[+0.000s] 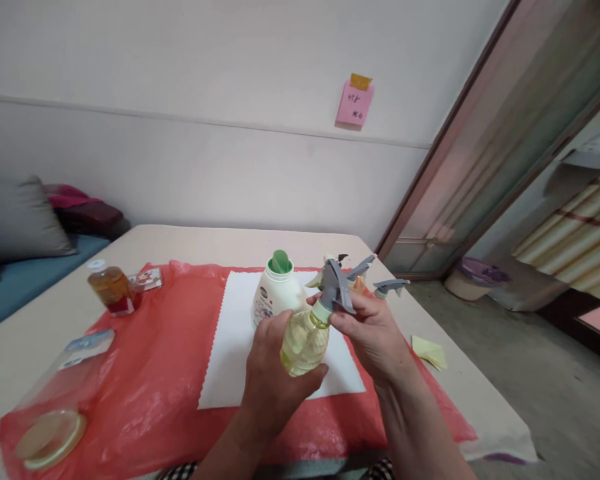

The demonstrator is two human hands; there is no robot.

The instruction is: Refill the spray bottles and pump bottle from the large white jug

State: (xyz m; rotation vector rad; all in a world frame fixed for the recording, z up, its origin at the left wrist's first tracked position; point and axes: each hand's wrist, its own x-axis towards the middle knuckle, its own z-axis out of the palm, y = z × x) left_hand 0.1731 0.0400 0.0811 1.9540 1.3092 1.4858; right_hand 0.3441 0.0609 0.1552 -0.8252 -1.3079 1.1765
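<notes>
My left hand [273,373] is wrapped around a clear yellowish spray bottle [305,343], which tilts to the right above a white cloth. At the bottle's neck, my right hand [373,333] grips its grey trigger sprayer [333,287]; the thumb presses near the pale collar. Just behind stands a white detergent bottle [277,293] with a green piece in its open mouth. More spray bottles are partly hidden behind my right hand, one with a grey trigger head [391,287].
A red plastic sheet [150,373] lies under the white cloth [230,373]. At left are an amber bottle [113,290], a clear plastic bag [75,373] and a round lid [50,440]. Yellow paper notes [429,352] lie at right. A pink note [355,103] hangs on the wall.
</notes>
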